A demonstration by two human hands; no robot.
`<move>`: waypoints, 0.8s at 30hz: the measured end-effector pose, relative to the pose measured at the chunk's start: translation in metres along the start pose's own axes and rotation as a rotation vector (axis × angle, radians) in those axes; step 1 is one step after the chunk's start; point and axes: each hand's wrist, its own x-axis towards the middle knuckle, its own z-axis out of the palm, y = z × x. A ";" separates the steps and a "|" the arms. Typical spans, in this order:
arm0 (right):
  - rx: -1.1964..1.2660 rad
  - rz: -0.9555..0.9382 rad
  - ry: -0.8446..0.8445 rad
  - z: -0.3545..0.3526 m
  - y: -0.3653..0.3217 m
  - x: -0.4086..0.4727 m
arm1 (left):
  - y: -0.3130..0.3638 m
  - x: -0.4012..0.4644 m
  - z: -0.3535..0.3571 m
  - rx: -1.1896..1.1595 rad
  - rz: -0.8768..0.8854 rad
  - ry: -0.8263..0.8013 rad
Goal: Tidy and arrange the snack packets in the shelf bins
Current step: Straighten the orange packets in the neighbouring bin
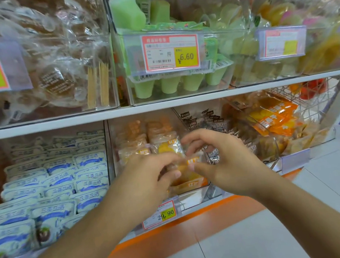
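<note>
Nearest, pale floor tiles run up to an orange strip along the foot of the shelving. Both bare forearms reach forward over it. The left hand and the right hand meet above the middle clear bin of the lower shelf, fingers curled and partly closed, pinching between them a small clear packet with an orange label — each hand has a thumb and fingertips on it, just over the bin's front edge. More orange-yellow packets lie heaped in that bin behind the hands. A price tag reading 29.90 hangs on the shelf front below.

To the left, a bin holds rows of white-and-blue packets; to the right, dark packets and orange ones fill neighbouring bins. Above the white shelf board, upper bins hold green jelly cups behind a 6.60 tag, brown wrapped goods at left, and yellowish cups at right — blurred. Beyond, more shop shelving shows indistinctly.
</note>
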 end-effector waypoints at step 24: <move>-0.621 -0.140 -0.327 0.018 0.016 0.016 | -0.024 0.052 -0.003 0.069 -0.212 -0.490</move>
